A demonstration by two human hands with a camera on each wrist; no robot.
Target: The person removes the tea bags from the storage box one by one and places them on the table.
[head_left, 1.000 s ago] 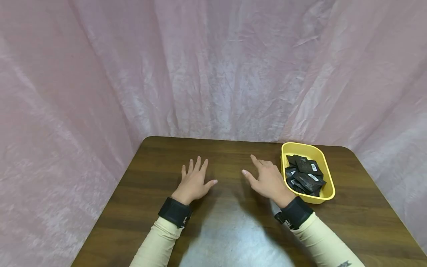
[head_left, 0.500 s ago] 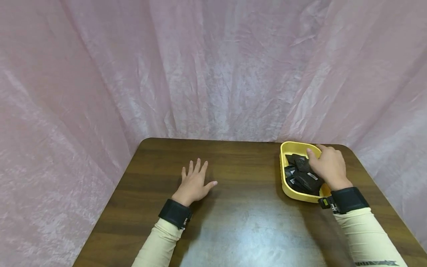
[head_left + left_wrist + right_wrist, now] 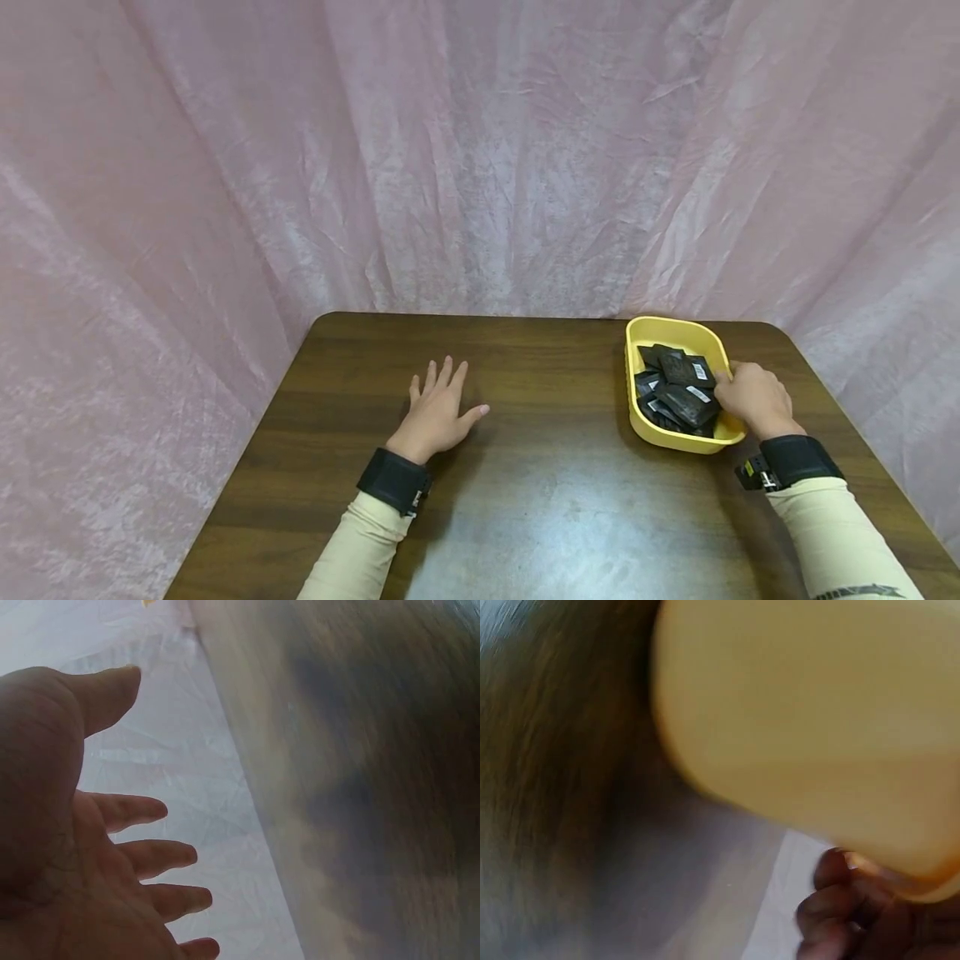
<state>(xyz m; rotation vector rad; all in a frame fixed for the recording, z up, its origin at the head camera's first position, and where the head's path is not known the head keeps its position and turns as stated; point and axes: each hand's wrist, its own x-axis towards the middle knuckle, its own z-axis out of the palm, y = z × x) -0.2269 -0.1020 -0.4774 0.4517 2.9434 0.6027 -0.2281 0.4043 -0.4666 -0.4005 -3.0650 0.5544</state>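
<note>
A yellow plastic basket (image 3: 667, 446) stands at the back right of the table, holding several flat black packets (image 3: 686, 400) with small white labels. My right hand (image 3: 756, 398) grips the basket's right rim, thumb on the inner side. In the right wrist view the basket's wall (image 3: 802, 712) fills much of the picture, and the curled fingers (image 3: 829, 904) are at its rim. My left hand (image 3: 431, 417) is over the table's left part with fingers spread and holds nothing. The left wrist view shows its palm and straight fingers (image 3: 161, 856).
The brown wooden table (image 3: 525, 392) has rounded far corners and carries a bright glare near its front. A pink velvety curtain (image 3: 480, 167) hangs right behind the far edge and along both sides.
My right hand has moved from the table's middle, over the basket, to its right rim and taken hold there. The basket has shifted very slightly left in view. My left hand stays put.
</note>
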